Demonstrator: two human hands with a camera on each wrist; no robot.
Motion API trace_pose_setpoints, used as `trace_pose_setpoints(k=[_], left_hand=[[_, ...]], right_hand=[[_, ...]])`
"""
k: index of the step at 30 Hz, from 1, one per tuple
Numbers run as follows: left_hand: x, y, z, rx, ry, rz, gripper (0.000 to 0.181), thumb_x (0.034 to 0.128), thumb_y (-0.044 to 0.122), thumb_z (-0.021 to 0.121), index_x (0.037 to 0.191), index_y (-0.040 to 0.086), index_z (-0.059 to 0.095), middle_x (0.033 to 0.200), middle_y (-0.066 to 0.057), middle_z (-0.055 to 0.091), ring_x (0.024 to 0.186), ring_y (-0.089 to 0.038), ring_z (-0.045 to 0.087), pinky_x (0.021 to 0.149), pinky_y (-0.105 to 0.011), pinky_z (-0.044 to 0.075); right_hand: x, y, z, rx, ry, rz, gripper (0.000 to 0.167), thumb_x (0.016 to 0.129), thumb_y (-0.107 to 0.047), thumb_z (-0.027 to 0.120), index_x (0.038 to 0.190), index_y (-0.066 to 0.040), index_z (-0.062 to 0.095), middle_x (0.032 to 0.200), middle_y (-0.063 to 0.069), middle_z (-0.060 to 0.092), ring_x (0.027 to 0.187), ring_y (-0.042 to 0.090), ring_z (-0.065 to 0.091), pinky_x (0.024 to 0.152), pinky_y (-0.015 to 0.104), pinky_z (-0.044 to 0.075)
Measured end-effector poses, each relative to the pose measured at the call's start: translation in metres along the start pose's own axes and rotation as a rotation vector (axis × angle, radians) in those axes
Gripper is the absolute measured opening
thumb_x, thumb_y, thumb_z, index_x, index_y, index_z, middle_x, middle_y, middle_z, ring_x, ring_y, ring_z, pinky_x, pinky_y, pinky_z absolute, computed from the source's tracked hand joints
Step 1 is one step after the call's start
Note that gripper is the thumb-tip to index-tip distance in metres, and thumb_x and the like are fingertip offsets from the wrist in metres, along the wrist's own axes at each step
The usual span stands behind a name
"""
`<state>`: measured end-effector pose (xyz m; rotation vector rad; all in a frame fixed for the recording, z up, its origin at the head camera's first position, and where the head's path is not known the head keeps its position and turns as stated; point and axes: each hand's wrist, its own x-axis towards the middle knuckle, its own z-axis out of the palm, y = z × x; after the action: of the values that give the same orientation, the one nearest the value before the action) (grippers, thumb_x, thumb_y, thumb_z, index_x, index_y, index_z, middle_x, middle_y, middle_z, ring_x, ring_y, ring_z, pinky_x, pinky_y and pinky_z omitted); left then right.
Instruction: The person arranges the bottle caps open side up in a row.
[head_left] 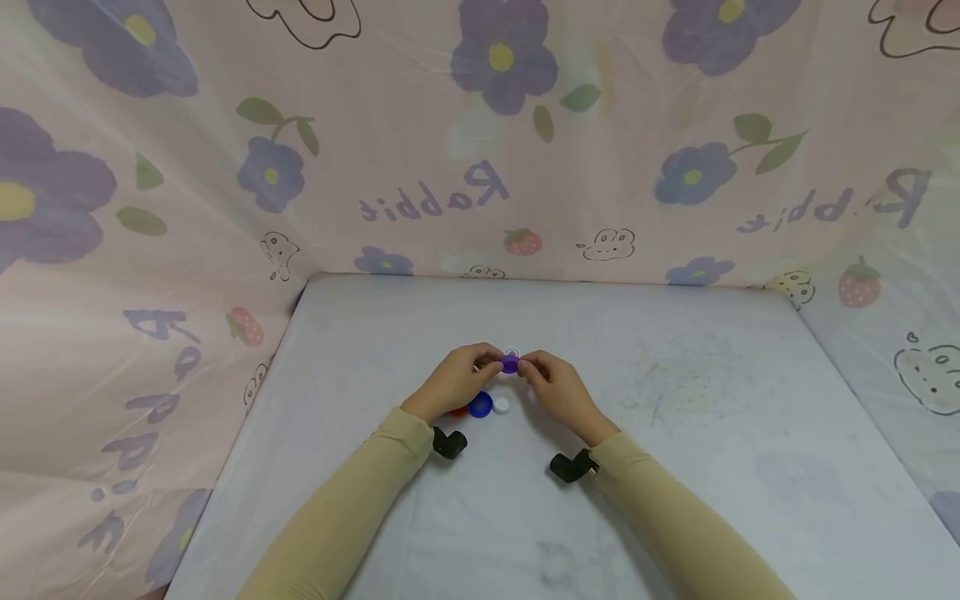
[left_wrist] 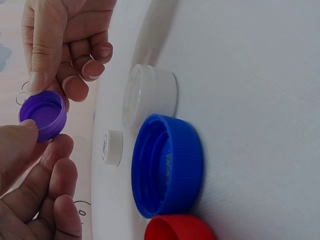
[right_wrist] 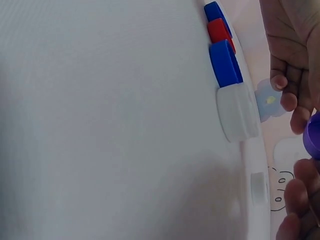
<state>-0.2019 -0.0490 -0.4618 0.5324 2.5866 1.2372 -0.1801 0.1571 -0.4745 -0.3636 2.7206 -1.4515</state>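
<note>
Between both hands, above the table, is a purple bottle cap [left_wrist: 44, 116], tilted with its hollow side facing the left wrist camera. My left hand [head_left: 457, 379] pinches one edge of it between thumb and fingers. The opposite edge is pinched by my right hand [head_left: 553, 387]. Just in front of the left wrist, on the table, a row of caps stands: a white cap [head_left: 502, 406], a blue cap [head_left: 481, 405] with its hollow side up, a red cap [head_left: 459, 412] partly hidden by the left hand, and another blue cap [right_wrist: 217, 12] seen in the right wrist view.
A smaller white cap [left_wrist: 113, 148] lies on the table beyond the row, just behind the purple cap in the head view. The white-covered table [head_left: 675, 350] is bordered at the back and sides by a flowered curtain [head_left: 420, 125].
</note>
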Motion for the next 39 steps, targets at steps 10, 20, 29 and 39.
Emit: trace_pose_setpoints(k=[10,20,29,39], left_hand=[[-0.001,0.0016,0.0001,-0.042,0.022,0.015,0.024,0.0992,0.029,0.057,0.118,0.017,0.064,0.101,0.006,0.066,0.089,-0.011,0.057,0.079,-0.032,0.048],[-0.0022,0.001,0.0008,-0.071,0.036,0.008,0.022,0.0988,0.029,0.057,0.116,0.016,0.064,0.1,0.003,0.067,0.087,-0.011,0.058,0.077,-0.032,0.048],[-0.0025,0.0025,0.0008,-0.101,0.038,0.0,0.022,0.0994,0.025,0.056,0.119,0.015,0.062,0.102,-0.006,0.067,0.086,-0.012,0.059,0.077,-0.033,0.048],[-0.002,0.0006,0.003,-0.105,0.039,0.01,0.025,0.0995,0.027,0.056,0.121,0.016,0.06,0.101,-0.003,0.067,0.086,-0.01,0.061,0.077,-0.032,0.049]], right_hand=[[-0.0005,0.0009,0.0008,0.025,0.001,-0.007,0.023,0.1,-0.028,0.054,0.107,-0.011,0.066,0.094,0.011,0.068,0.082,0.025,0.061,0.069,0.036,0.048],[-0.0008,0.004,0.0031,0.034,0.003,-0.044,0.02,0.098,-0.021,0.059,0.116,-0.012,0.063,0.095,0.009,0.069,0.081,0.023,0.063,0.066,0.033,0.049],[-0.0016,0.0021,0.0036,0.001,0.01,-0.069,0.026,0.095,-0.018,0.065,0.12,-0.013,0.061,0.094,-0.001,0.067,0.081,0.015,0.06,0.069,0.033,0.049],[-0.0027,0.0018,0.0028,-0.009,0.007,-0.06,0.028,0.093,-0.018,0.067,0.12,-0.013,0.06,0.093,-0.001,0.066,0.078,0.016,0.057,0.065,0.03,0.047]])
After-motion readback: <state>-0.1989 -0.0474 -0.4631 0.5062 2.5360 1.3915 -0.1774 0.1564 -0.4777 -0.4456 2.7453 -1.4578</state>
